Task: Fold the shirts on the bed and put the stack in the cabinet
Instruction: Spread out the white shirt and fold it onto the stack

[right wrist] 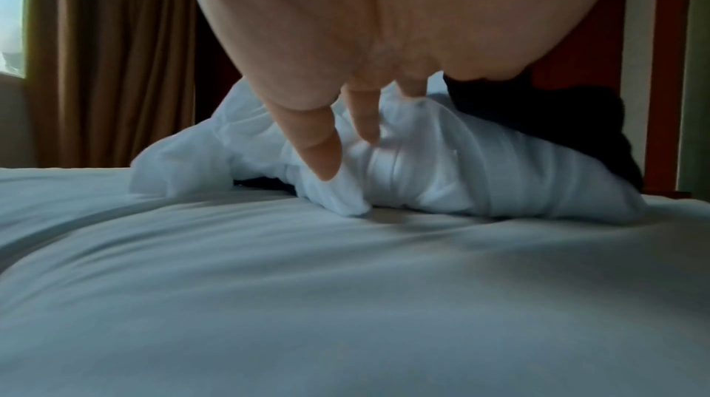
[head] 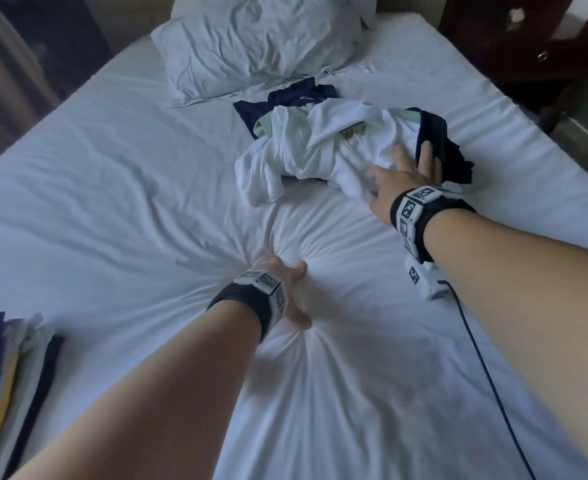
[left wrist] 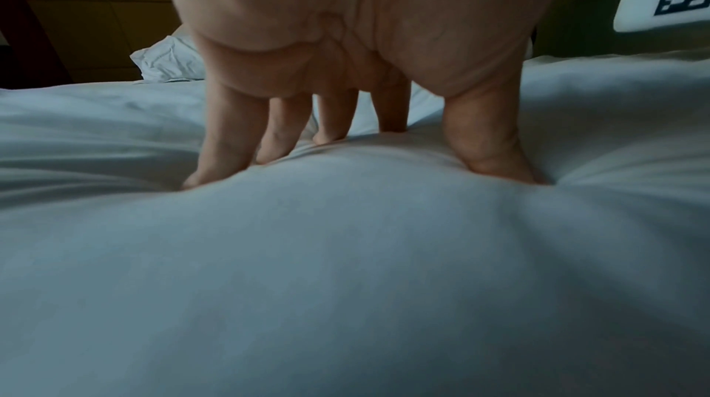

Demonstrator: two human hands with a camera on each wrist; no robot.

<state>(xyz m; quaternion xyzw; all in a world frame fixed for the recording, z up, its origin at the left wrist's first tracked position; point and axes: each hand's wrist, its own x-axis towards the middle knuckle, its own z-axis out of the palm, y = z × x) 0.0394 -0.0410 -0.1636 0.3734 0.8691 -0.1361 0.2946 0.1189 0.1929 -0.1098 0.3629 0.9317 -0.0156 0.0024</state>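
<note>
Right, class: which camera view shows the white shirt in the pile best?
The head view: the whole crumpled white shirt shows, with the right hand on it. The right wrist view shows only its near edge, blurred. The left wrist view does not show it.

Head cam looks fwd/down over bed (head: 112, 188); both wrist cams sit low, close to sheet, facing headboard-ward; all share bed.

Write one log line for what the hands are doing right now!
left hand: pressing bed sheet | right hand: reaching onto white shirt in unfolded pile | folded stack: bed's near-left corner
</note>
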